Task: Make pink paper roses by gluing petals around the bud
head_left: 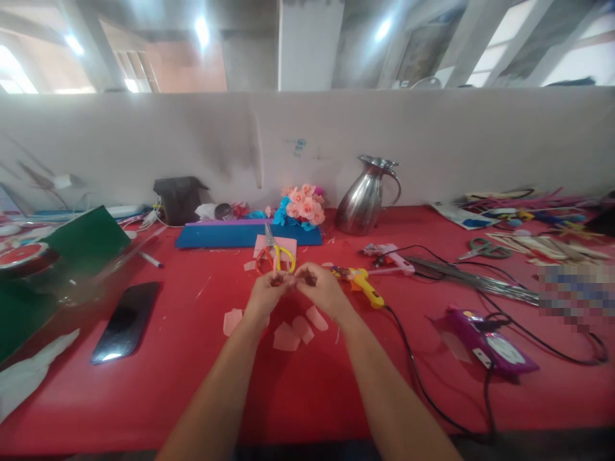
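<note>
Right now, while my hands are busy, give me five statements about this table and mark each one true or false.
1. The left hand and right hand are close together. True.
2. The black phone lies to the right of the right hand. False: it lies to the left of the left hand.
3. Cut pink pieces lie on the red table. True.
4. The metal jug stands left of the flowers. False: it stands right of them.
5. The yellow glue gun has a cord. True.

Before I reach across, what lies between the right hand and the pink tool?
In the head view, the yellow glue gun lies between the right hand and the pink tool, on the red table.
</note>
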`<state>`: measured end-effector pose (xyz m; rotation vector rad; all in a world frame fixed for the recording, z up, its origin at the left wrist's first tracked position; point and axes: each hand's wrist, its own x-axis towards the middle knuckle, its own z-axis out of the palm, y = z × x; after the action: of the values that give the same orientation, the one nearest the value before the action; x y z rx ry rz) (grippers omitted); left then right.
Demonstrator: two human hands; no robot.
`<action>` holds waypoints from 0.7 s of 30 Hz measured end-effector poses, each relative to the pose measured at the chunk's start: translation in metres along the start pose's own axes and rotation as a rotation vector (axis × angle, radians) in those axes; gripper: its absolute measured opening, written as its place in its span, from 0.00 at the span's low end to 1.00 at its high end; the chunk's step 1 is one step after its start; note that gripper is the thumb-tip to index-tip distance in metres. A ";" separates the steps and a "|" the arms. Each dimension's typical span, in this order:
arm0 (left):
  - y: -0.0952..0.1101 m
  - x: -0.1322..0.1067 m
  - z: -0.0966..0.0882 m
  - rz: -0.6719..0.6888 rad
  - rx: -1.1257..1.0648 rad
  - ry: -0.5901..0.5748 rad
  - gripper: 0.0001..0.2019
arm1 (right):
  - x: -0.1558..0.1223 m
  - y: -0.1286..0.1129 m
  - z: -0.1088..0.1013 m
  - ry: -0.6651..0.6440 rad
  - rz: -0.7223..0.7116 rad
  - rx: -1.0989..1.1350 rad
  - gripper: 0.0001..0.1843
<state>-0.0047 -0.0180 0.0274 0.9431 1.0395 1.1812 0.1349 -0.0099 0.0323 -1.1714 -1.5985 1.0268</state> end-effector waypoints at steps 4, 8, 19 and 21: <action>0.000 -0.001 0.001 -0.013 0.004 0.008 0.15 | -0.001 -0.009 0.000 0.138 0.070 0.159 0.10; -0.004 0.002 -0.002 -0.002 -0.006 0.055 0.15 | -0.002 -0.015 0.002 0.107 0.171 0.293 0.17; 0.006 -0.005 0.002 -0.042 -0.066 -0.006 0.17 | -0.003 -0.008 0.003 -0.013 0.128 0.150 0.08; 0.005 -0.004 0.001 -0.038 -0.054 0.026 0.17 | -0.003 -0.006 0.004 -0.014 0.114 0.107 0.10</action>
<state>-0.0055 -0.0213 0.0330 0.8637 1.0371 1.1872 0.1299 -0.0150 0.0366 -1.1953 -1.4828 1.1818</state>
